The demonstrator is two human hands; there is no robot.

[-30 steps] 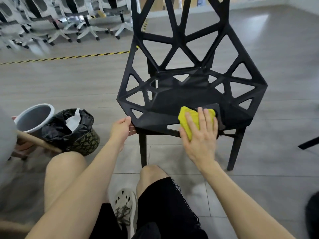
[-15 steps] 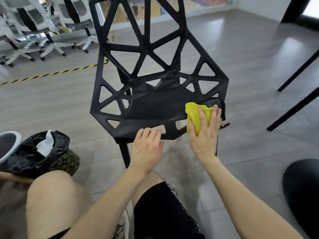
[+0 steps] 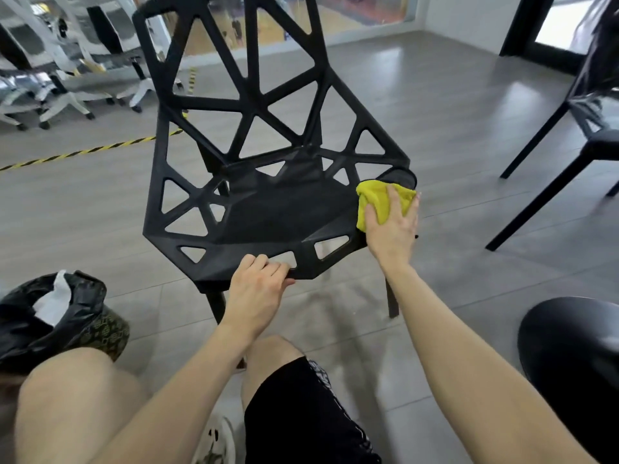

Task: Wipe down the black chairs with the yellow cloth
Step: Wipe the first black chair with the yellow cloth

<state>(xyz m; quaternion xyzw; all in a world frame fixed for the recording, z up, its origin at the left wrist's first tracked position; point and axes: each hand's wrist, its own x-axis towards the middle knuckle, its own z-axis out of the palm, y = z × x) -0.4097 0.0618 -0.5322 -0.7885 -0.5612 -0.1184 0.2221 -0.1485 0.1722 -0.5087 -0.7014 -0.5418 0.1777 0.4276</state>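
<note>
Now the left hand point(image 3: 258, 293) curls round the front edge of the black chair point(image 3: 268, 209). The right hand point(image 3: 392, 232), fingers flat, presses the yellow cloth point(image 3: 371, 199) onto the seat's right corner.

Second black chair point(image 3: 603, 147) partly off-frame

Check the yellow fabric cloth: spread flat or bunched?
Bunched: the yellow fabric cloth is a thick wad under the right hand, pressed on the black plastic lattice chair.

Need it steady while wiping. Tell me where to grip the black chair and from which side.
Take the black chair by its front seat rail, from the near side: the cutouts there leave a bar to hook, where the left hand grips.
</note>
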